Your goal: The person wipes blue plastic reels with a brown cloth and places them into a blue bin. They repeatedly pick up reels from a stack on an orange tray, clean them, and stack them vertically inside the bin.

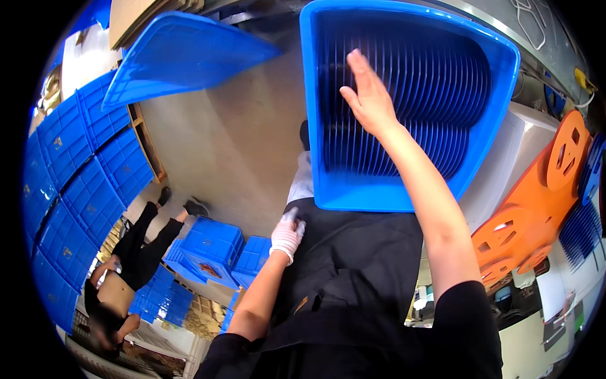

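Note:
A deep blue plastic tub (363, 201) stands in front of me, slightly to the right. Inside it, many thin dark round plates (435, 82) stand on edge, packed close together in rows. My bare right hand (371, 98) is over the left part of these plates, fingers stretched out and thumb apart, gripping nothing. Whether its fingertips touch the plates, I cannot tell. My left hand (288, 235), in a white glove, hangs beside my black apron (353, 252) near my thigh. Its thumb and forefinger stand apart, and nothing shows in it.
Left of the tub is a tilted blue panel (189, 57). Stacked blue crates (88, 170) line the far left, with smaller blue crates (211, 246) on the floor. Another person (120, 278) is at lower left. An orange panel with cut-outs (530, 202) stands at right.

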